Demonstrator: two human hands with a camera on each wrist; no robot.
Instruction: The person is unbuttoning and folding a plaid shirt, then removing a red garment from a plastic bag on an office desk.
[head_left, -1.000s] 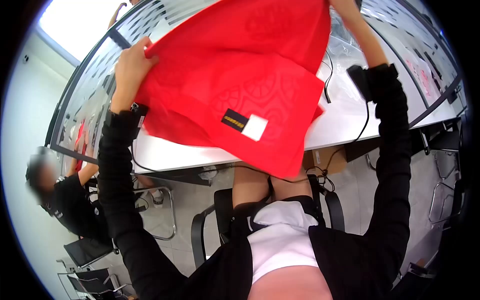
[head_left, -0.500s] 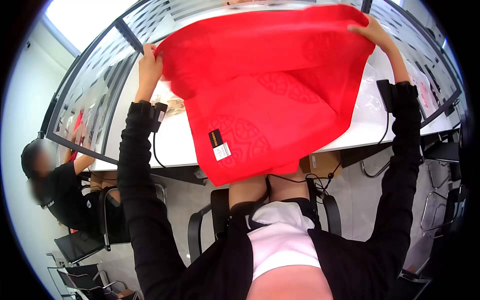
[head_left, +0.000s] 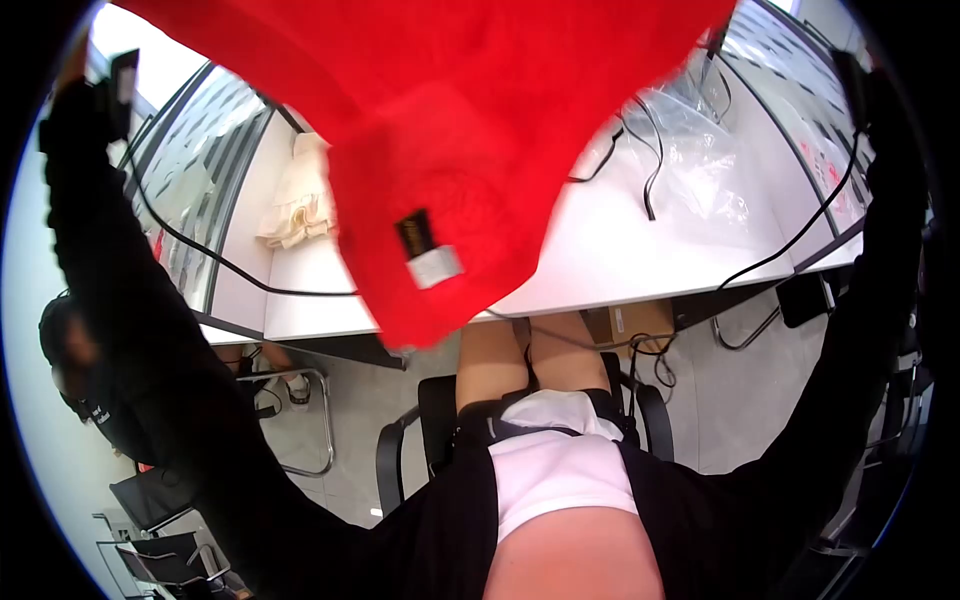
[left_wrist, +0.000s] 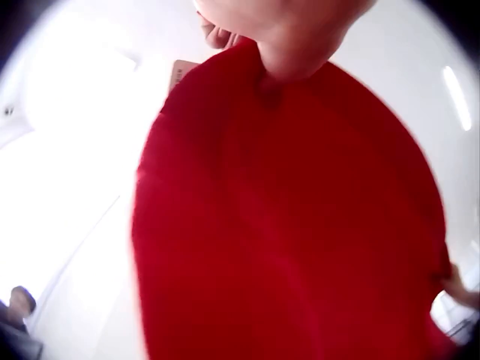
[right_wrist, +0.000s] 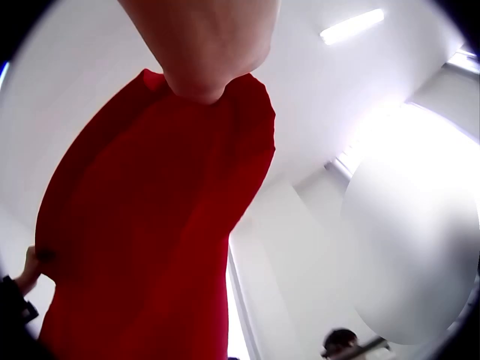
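A large red cloth (head_left: 450, 120) hangs spread out in front of me, its top beyond the head view. Near its lower corner are a black label (head_left: 414, 233) and a white tag (head_left: 435, 267). My left hand (left_wrist: 289, 26) grips the upper edge, fingertips and thumb at the fabric in the left wrist view. At another part of that edge, my right hand (right_wrist: 217, 49) holds the cloth, its fingers mostly hidden behind the wrist. Both arms are raised and wide apart, and the hands lie almost wholly outside the head view.
Below the cloth is a white desk (head_left: 600, 260) with partition screens. Folded cream cloth (head_left: 300, 195) lies at its left, clear plastic bags (head_left: 690, 150) and black cables at its right. A cardboard box (head_left: 640, 325) stands underneath. Another person (head_left: 110, 390) sits at the left.
Both hands have come up and spread apart, lifting the red cloth higher, after it was swung out over the desk. The cream cloth and plastic bags now show more.
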